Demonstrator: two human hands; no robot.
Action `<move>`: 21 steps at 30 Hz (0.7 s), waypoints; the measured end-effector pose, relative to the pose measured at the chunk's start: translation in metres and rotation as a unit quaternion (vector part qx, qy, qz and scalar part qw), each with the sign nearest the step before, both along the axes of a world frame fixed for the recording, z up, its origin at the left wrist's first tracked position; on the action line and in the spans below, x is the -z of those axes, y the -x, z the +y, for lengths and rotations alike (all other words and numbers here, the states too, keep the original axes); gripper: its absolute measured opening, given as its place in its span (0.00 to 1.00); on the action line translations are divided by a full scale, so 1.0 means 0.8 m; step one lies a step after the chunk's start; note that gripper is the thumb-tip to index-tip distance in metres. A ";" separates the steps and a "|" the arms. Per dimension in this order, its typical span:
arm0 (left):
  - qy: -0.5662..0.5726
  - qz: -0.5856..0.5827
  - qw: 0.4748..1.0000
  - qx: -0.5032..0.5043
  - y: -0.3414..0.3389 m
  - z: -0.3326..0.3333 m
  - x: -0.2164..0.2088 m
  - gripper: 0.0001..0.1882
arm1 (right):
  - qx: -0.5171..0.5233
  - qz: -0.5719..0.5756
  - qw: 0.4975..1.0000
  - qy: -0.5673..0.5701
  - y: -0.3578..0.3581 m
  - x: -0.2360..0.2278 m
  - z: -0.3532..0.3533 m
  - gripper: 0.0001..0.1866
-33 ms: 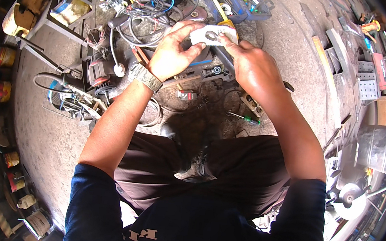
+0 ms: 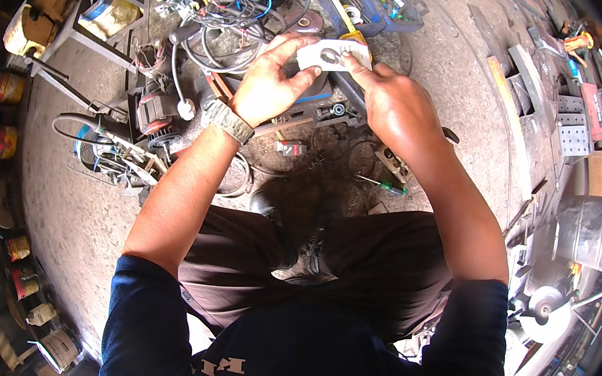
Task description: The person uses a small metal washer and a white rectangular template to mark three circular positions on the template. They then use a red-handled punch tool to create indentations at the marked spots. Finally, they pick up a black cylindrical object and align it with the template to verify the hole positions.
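tins (image 2: 9, 89) along the dark left edge, gritty grey floor (image 2: 57, 175), reddish motor (image 2: 156, 110), left hand (image 2: 264, 89) pinching a white piece (image 2: 310, 57) over the clutter, right hand (image 2: 401, 110) has a finger on it (can't really tell its grip), perforated plate (image 2: 574, 140) far right

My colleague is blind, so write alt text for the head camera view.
Seen from above, a person's left hand holds a small white sheet bearing a dark curved shape, while the right hand touches it. Tangled cables and a blue toolbox lie beyond; a green-handled screwdriver lies nearer the dark shoes.
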State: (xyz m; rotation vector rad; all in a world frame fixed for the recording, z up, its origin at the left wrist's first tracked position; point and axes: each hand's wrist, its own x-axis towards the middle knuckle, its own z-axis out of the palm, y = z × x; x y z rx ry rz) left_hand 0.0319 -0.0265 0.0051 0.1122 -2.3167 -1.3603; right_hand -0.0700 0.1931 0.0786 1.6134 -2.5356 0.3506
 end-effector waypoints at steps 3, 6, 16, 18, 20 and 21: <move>-0.089 -0.032 0.996 -0.001 0.002 0.005 0.002 0.26 | 0.002 0.003 1.000 -0.007 0.000 -0.002 -0.001 0.30; -0.096 -0.042 0.994 -0.008 0.004 0.005 0.006 0.26 | -0.002 0.010 1.000 -0.014 0.003 -0.007 -0.004 0.31; 0.017 -0.015 0.999 -0.038 0.007 0.004 0.006 0.28 | -0.031 0.030 0.999 -0.004 0.003 -0.007 -0.013 0.29; 0.018 -0.024 0.998 -0.063 0.006 0.006 0.008 0.28 | -0.028 0.027 0.999 0.016 0.004 -0.009 -0.015 0.29; 0.015 -0.030 0.997 -0.067 0.005 0.006 0.011 0.28 | -0.024 0.027 0.997 0.075 0.003 -0.014 -0.017 0.29; 0.011 -0.030 0.998 -0.057 0.006 0.007 0.006 0.28 | -0.027 0.028 0.998 0.050 0.004 -0.009 -0.015 0.29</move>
